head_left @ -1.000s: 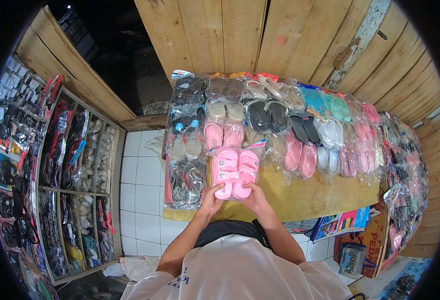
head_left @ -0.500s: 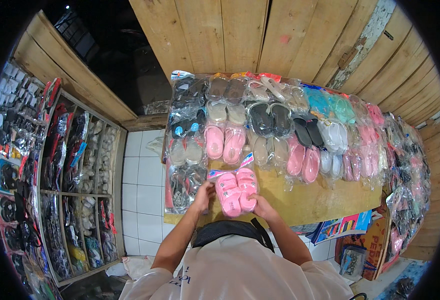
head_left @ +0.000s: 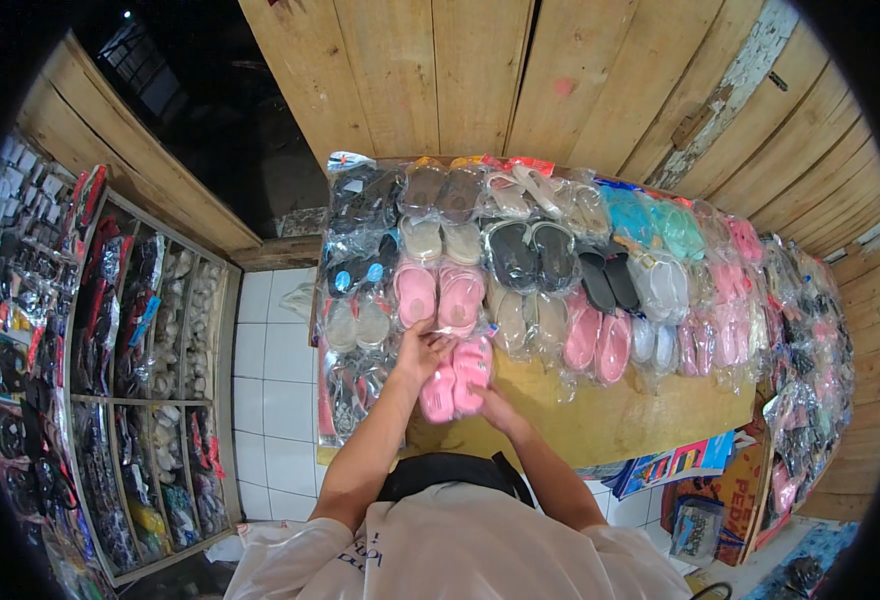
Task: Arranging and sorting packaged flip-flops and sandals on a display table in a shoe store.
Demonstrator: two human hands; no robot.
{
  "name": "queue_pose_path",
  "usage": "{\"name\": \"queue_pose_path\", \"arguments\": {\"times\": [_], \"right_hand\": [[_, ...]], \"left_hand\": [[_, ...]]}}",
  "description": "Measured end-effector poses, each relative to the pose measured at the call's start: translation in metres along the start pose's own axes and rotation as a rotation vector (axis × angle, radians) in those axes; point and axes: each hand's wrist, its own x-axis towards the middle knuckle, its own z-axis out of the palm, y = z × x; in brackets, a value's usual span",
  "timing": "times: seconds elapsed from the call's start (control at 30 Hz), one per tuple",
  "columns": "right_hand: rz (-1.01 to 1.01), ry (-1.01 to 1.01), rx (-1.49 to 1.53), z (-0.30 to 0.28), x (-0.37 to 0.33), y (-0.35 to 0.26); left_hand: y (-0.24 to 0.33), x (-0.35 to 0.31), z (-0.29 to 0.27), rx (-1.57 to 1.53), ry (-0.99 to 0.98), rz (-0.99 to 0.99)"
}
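A pair of pink strapped sandals in clear wrap lies low over the near edge of the table, in front of my body. My right hand grips its right side, the fingers at the sole end. My left hand lies over the far left part of that pair, fingers spread, fingertips at the lower edge of a wrapped pair of pink slippers. Part of the held sandals is hidden beneath my left hand. Just left of my left forearm is a wrapped dark pair.
Rows of wrapped footwear, such as black clogs, cover the far part of the yellow table. A shelf rack of packaged goods stands left, past white floor tiles. Colourful printed sheets stick out near the right corner. A plank wall rises behind.
My left hand has moved from the sandals' left side up and across their far end to the slippers beyond. The held sandals have tilted, and my right hand stays on them.
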Motion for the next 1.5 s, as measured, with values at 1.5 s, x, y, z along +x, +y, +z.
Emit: {"name": "queue_pose_path", "arguments": {"times": [1.5], "right_hand": [[-0.781, 0.579, -1.476, 0.085, -0.001, -0.066]], "left_hand": [[-0.045, -0.111, -0.111, 2.202, -0.095, 0.793]]}}
